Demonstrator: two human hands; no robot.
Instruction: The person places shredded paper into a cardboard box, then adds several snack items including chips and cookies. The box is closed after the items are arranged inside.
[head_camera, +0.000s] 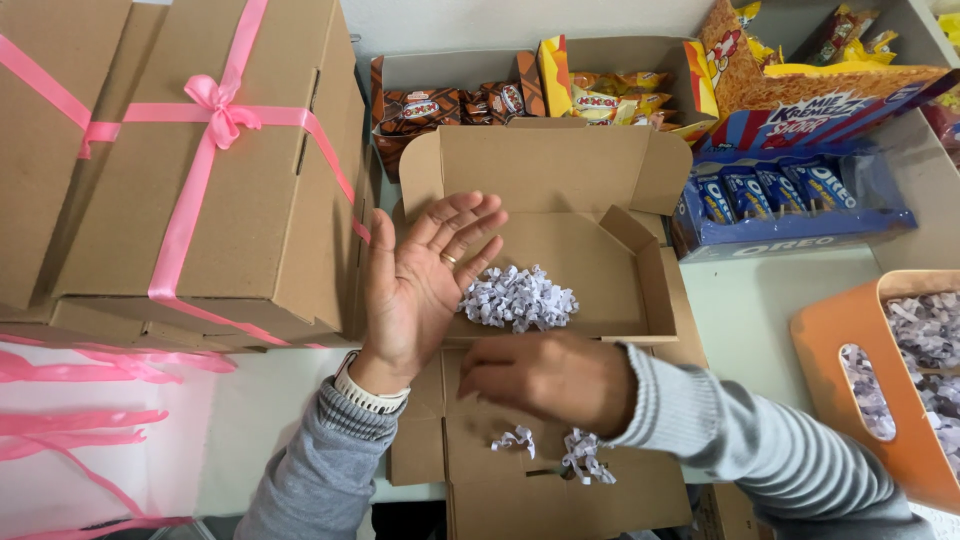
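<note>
In the middle of the open cardboard box (600, 265) sits a fluffy clump of pale lilac crinkle-cut paper shred (518, 297), with a few stray curls (585, 455) on the front flap. The left hand (425, 275) is raised palm-up just beside the clump, fingers spread loose, holding nothing. The right hand (545, 378) hovers over the flap, fingers curled down, gripping nothing I can see. An orange bin (850, 330) of more shred sits right; ribbon-tied boxes (230, 170) stack left, on a pale table (750, 300).
</note>
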